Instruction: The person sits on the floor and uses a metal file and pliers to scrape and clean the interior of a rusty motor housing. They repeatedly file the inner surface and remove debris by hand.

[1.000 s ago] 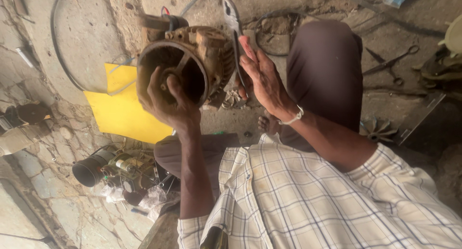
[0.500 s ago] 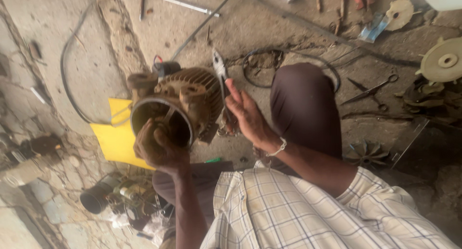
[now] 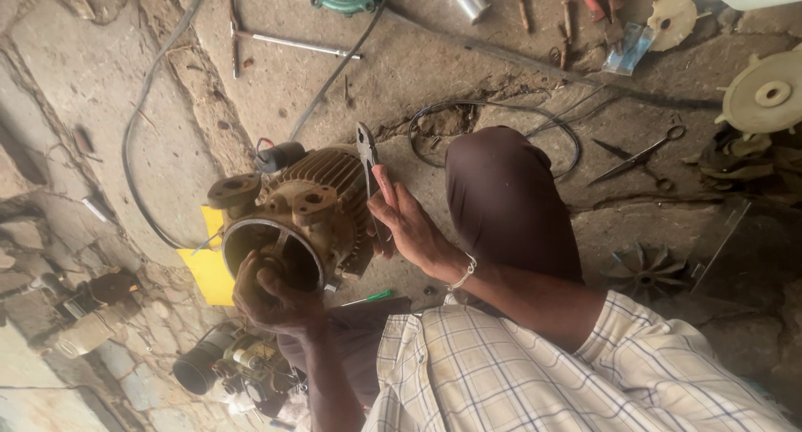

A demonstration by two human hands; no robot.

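Rusty motor housing (image 3: 292, 210) propped over yellow sheet (image 3: 209, 269). Left hand (image 3: 271, 294) clamped on open rim. Right hand (image 3: 413, 231) closed round pliers (image 3: 373, 169). Steady housing firmly; keep pliers' nose square to work.

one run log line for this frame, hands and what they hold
left hand: grips open rim of motor housing | right hand: holds pliers against housing | ground: scissors, yellow sheet
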